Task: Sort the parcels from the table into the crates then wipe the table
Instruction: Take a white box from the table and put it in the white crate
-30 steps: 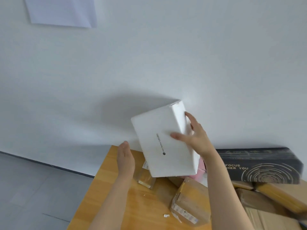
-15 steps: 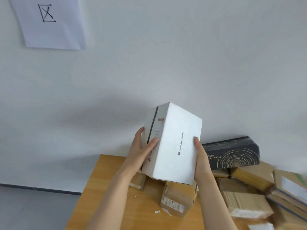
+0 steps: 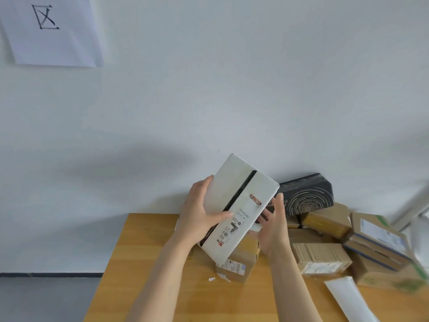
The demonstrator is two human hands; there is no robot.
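At far left a paper sheet (image 3: 51,43) hangs on the wall. Above the wooden table (image 3: 144,263) the left hand (image 3: 199,217) grips the white parcel (image 3: 246,205), its thumb lying across the label face; the right hand (image 3: 275,228) clamps the opposite side. The parcel is tilted in the air. I think one should hold it steady and read the label fully before choosing a crate; no crate is visible. Brown parcels (image 3: 322,259) wait at right.
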